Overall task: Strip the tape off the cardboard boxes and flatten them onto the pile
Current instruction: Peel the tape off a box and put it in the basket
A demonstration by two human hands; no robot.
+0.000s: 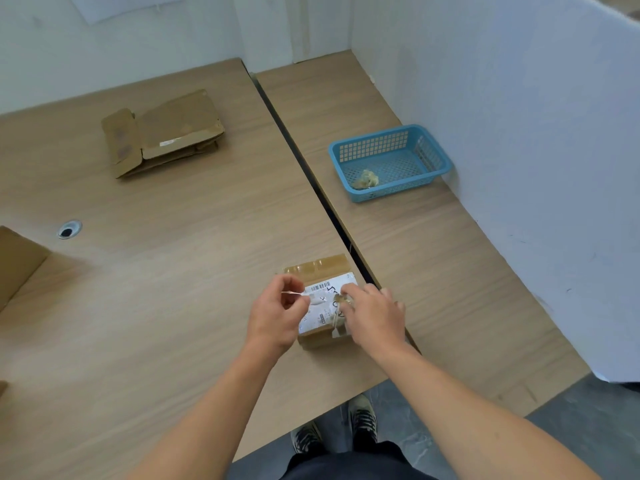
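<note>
A small cardboard box (320, 268) with a white shipping label (325, 308) lies on the table near its front edge. My left hand (277, 317) pinches a thin strip of clear tape (294, 294) lifted from the box's left side. My right hand (374, 317) rests on the box's right side, its fingers at a crumpled bit of tape (341, 303); whether they grip it is unclear. A pile of flattened cardboard (162, 133) lies at the far left of the table.
A blue plastic basket (391, 161) holding a wad of used tape (367, 178) stands on the right table by the white partition. Another cardboard piece (17, 261) pokes in at the left edge. A cable hole (68, 230) and a gap (311, 174) between tables are visible.
</note>
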